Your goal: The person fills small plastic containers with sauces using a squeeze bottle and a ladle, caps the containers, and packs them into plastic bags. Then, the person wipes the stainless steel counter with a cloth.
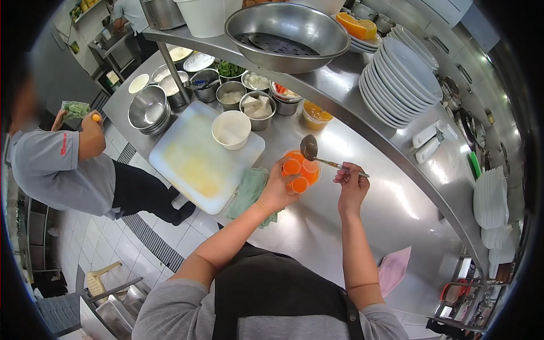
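My left hand [279,190] is closed around small clear cups [291,166] of orange liquid, held over the near side of a round container [313,170] that also shows orange. Pinched in my right hand [352,184] is the handle of a metal ladle [309,147]. Its bowl hangs above the container's far rim, and what it holds is hard to make out. A green cloth [249,192] lies just left of my left hand, beside a white cutting board [195,161] with a yellow stain.
A white tub [231,130] stands on the board's far corner. Behind are metal pots [258,107] and a yellow-orange tub [316,115]. The overhead shelf [340,96] carries a steel bowl [288,37] and stacked plates [396,85]. Another person [62,170] stands at left.
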A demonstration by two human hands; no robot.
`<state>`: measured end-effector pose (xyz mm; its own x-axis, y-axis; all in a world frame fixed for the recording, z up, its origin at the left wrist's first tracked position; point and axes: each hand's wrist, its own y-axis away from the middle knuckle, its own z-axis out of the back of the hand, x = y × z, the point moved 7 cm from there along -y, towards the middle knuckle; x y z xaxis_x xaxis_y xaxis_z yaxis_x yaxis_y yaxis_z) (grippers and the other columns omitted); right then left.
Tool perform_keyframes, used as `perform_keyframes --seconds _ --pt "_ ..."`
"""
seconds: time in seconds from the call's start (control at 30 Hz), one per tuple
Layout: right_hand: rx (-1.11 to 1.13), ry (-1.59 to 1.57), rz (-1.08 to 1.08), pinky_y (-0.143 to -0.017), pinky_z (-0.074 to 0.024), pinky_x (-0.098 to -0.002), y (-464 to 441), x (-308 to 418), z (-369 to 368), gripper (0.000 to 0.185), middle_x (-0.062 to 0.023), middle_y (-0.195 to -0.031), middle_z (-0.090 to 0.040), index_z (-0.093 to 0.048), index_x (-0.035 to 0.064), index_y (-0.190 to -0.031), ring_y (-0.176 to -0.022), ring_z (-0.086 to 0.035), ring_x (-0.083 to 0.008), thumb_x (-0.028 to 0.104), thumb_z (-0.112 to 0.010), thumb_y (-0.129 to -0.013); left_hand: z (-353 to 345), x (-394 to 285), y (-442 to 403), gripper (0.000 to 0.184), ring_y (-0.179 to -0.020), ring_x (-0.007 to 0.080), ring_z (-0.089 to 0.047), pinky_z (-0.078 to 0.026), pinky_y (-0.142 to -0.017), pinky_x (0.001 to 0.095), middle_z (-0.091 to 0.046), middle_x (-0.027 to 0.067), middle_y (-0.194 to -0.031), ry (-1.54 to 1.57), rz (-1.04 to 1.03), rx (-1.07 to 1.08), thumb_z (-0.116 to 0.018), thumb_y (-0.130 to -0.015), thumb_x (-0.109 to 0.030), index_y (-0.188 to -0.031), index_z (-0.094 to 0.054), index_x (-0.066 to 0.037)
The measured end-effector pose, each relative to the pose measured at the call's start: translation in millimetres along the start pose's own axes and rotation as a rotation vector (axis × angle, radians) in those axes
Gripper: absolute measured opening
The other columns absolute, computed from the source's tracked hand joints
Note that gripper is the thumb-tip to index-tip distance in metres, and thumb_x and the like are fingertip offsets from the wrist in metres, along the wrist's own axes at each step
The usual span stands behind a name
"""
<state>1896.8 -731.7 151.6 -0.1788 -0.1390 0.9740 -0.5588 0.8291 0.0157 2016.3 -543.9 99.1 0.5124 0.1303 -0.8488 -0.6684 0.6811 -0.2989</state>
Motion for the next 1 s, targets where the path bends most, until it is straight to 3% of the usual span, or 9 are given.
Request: perform_keyframes --seconds 0.2,0.53,0.63,0.73,0.87,0.9,1.0 --pt "-0.015 0.061 0.039 -0.064 -0.0561 -0.0309 -15 -14 10 0.028 -0.0102 -0.082 -0.065 -0.065 -0.0036 -0.103 -0.069 -0.062 -0.0152 0.019 -0.048 -0.107 13 -11 15 0.049 -0.137 0.0451 -0.038 -0.038 -0.114 0.0477 -0.037 0.026 -0.147 -0.028 -0.05 0.005 -0.083 -0.066 -0.012 -0.114 -0.072 -0.007" --pt "0.147 0.378 0.064 -0.061 -0.0569 -0.028 -24 -90 14 0.027 -0.0074 -0.077 -0.065 -0.066 -0.0046 -0.104 -0.061 -0.06 -0.0122 0.016 -0.048 -0.107 35 -30 65 0.05 -0.139 0.0417 -0.04 -0.039 -0.114 0.0473 -0.038 0.0236 -0.147 -0.032 -0.095 0.025 -0.084 -0.067 -0.009 -0.115 -0.074 -0.009" --pt "0.214 0.465 0.016 -0.061 -0.0563 -0.0269 -23 -106 10 0.028 -0.0057 -0.077 -0.063 -0.067 -0.0034 -0.113 -0.065 -0.06 -0.0107 0.019 -0.051 -0.106 38 -35 78 0.05 -0.14 0.0412 -0.04 -0.04 -0.113 0.0487 -0.038 0.0222 -0.147 -0.006 -0.056 0.023 -0.085 -0.067 -0.009 -0.115 -0.074 -0.01" --pt "0.199 0.555 -0.028 -0.055 -0.0506 -0.0256 -26 -115 14 0.032 -0.0042 -0.072 -0.062 -0.067 -0.003 -0.122 -0.058 -0.056 -0.0096 0.021 -0.056 -0.104 45 -44 89 0.051 -0.138 0.0412 -0.041 -0.041 -0.112 0.0465 -0.039 0.0222 -0.146 -0.017 -0.043 0.002 -0.083 -0.067 -0.008 -0.117 -0.073 -0.01" --pt "0.165 0.588 -0.13 -0.052 -0.0437 -0.0242 -23 -127 22 0.057 -0.0021 -0.075 -0.058 -0.049 0.0002 -0.147 -0.06 -0.05 -0.0073 0.031 -0.063 -0.101 56 -45 106 0.052 -0.14 0.0407 -0.04 -0.042 -0.112 0.0478 -0.038 0.0215 -0.146 0.019 0.021 -0.07 -0.083 -0.068 -0.007 -0.118 -0.073 -0.011" --pt "0.208 0.633 -0.209 -0.053 -0.0441 -0.0242 -22 -136 24 0.071 -0.0027 -0.077 -0.057 -0.032 -0.0001 -0.155 -0.061 -0.05 -0.0074 0.033 -0.064 -0.101 60 -43 111 0.051 -0.141 0.0398 -0.039 -0.042 -0.112 0.049 -0.038 0.0205 -0.146 0.012 0.041 -0.081 -0.084 -0.068 -0.008 -0.118 -0.074 -0.012" --pt "0.061 0.543 -0.292 -0.054 -0.0446 -0.0243 10 -144 35 0.08 -0.0058 -0.084 -0.057 -0.018 0.0018 -0.158 -0.064 -0.05 -0.0089 0.035 -0.062 -0.101 72 -39 126 0.052 -0.142 0.0383 -0.038 -0.043 -0.112 0.0502 -0.037 0.019 -0.147 0.014 0.082 -0.12 -0.086 -0.068 -0.008 -0.118 -0.074 -0.013"
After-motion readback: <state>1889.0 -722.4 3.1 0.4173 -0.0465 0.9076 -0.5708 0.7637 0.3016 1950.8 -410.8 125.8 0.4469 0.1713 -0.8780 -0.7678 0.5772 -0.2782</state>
